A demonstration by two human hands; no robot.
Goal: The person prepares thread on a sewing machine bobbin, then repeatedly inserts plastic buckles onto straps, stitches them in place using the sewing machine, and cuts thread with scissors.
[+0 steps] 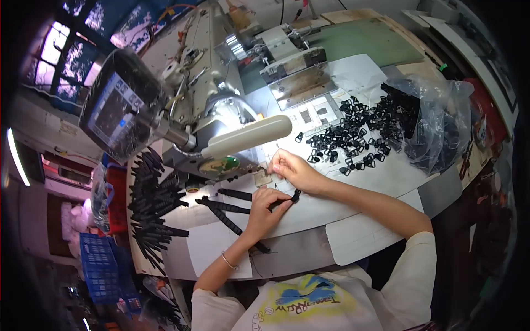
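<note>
My left hand [267, 213] is closed on a black strap, whose dark end [296, 195] sticks out past the fingertips. Other black straps [225, 216] lie beside and under this hand. My right hand [290, 169] is above the white work surface near the sewing machine's needle area, its fingers pinched together; what they hold, if anything, is too small to make out. To the right of it many small black buckles [348, 135] are spread in a loose pile.
A sewing machine [212, 138] with a lamp arm [248, 135] stands ahead of my hands. A control screen [117, 107] is at upper left. Bundled black straps [149, 204] lie at the left edge, a clear plastic bag [441, 121] at right. Blue crates [99, 267] stand lower left.
</note>
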